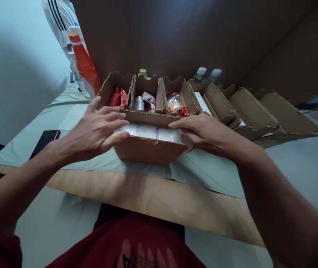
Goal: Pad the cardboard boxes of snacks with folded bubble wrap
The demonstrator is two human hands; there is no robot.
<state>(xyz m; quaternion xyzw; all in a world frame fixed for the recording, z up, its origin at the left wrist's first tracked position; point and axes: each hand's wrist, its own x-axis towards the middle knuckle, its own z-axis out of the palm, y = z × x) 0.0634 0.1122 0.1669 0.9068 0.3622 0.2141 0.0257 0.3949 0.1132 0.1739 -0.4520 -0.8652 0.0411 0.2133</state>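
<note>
In front of me on the covered table stands a low cardboard box (149,149), with a bubble-wrapped package (151,131) lying in its front part. My left hand (94,126) rests over the left end of the box, its fingers stretched out and apart, the thumb touching the front edge. At the right end, my right hand (203,133) is bent around the end of the package, its forefinger lying along the top. Several cardboard compartments adjoin behind, containing red packets (119,97), a silvery roll (139,103) and a clear-wrapped snack (174,102).
More cardboard boxes (252,109) run off to the right. An orange bottle (84,67) stands at the back left, and a dark phone-like object (44,142) lies near my left forearm. White-capped bottles (201,72) show behind the boxes. A person's striped sleeve (59,20) is at the upper left.
</note>
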